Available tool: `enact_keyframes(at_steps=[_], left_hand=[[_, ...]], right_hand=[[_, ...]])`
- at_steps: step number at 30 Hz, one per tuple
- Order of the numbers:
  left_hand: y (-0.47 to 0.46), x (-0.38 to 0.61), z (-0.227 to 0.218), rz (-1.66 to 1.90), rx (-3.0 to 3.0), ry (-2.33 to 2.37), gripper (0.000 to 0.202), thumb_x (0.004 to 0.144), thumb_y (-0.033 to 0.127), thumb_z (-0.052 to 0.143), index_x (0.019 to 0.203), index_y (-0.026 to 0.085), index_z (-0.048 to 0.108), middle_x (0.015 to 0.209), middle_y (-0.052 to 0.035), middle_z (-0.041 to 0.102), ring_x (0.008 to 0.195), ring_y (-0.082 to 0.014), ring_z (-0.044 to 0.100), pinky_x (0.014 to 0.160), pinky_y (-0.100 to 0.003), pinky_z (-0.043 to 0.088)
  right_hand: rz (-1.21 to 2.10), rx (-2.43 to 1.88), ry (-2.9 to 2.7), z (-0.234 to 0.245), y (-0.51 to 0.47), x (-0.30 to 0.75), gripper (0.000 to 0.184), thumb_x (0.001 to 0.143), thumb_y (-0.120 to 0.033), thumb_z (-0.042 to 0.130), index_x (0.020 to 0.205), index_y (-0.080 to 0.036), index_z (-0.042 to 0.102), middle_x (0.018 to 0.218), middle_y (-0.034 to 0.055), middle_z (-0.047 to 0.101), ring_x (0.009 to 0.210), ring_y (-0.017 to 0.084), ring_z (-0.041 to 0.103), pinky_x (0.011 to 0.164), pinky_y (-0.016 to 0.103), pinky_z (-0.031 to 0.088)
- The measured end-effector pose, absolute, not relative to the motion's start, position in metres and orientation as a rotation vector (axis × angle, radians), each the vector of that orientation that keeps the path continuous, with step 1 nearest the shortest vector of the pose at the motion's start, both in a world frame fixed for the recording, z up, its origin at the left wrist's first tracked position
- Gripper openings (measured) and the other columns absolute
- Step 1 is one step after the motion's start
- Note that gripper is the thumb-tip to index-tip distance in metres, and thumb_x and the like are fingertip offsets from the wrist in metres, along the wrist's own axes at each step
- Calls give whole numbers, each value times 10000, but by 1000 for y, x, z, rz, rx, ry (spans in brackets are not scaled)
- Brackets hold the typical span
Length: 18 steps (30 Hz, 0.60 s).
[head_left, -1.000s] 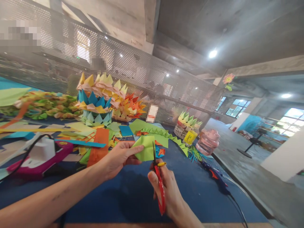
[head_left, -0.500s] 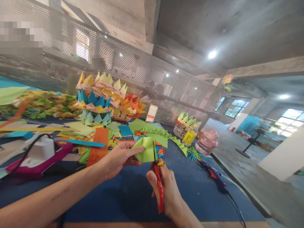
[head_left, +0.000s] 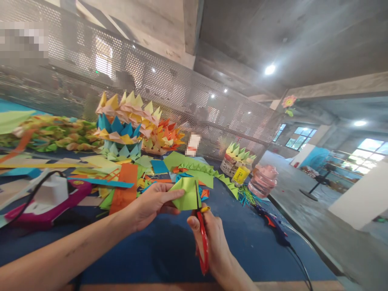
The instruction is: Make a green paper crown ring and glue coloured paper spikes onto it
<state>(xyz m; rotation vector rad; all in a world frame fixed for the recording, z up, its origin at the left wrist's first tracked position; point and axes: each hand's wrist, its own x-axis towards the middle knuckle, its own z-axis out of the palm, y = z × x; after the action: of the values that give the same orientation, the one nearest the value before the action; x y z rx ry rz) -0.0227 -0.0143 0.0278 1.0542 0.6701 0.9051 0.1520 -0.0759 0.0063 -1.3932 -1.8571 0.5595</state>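
Above the blue worktop, left hand: it pinches the green paper, with the thumb on top and the other fingers underneath.
Right hand: it is wrapped around the scissors, with the red handles in its grip and the dark blades pointing away from the person.
Green paper: it is held up between the two hands, over the middle of the worktop. The blades are at its right side, and a thin bit of green shows past them. I cannot tell how far apart the blades are.
Just behind the paper: small orange and blue scraps lie on the worktop. A long green chain of folded points runs off to the right.
Left side: an orange strip lies near the left arm, and a thin blue strip touches it. Farther left is a purple and white box with a black cord.
Back of the worktop: tall pointy paper rings stand in yellow, pink, blue and orange, next to a big heap of folded paper.
Right side: a jar with green paper points stands beside a pink tub. Nearer is a dark blue tool with a red trigger and a cord.
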Motion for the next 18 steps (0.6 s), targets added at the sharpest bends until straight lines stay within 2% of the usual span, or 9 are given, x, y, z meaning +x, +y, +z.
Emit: enact_keyframes(at_steps=[5, 14, 18], left_hand=[[-15, -23, 27, 893, 1071, 680, 293, 672, 410, 791, 785, 143, 748, 769, -50, 738, 612, -97, 616, 521, -140, 497], [-16, -21, 24, 860, 1084, 683, 335, 656, 442, 792, 796, 140, 750, 775, -57, 742, 584, -85, 601, 507, -134, 486], [-17, -22, 23, 852, 1089, 684, 329, 654, 441, 791, 787, 143, 748, 777, -54, 737, 583, -89, 598, 520, -145, 495]], right_hand=[[499, -1350, -1901, 11, -75, 152, 442, 909, -597, 400, 915, -174, 527, 589, -34, 503, 394, 75, 475, 378, 171, 363], [525, -1360, -1840, 8, -75, 152, 436, 906, -598, 415, 867, -190, 565, 452, -52, 457, 369, 92, 438, 372, 183, 344], [509, -1332, -1834, 10, -74, 151, 407, 906, -578, 431, 877, -194, 562, 480, -43, 490, 371, 95, 463, 381, 182, 365]])
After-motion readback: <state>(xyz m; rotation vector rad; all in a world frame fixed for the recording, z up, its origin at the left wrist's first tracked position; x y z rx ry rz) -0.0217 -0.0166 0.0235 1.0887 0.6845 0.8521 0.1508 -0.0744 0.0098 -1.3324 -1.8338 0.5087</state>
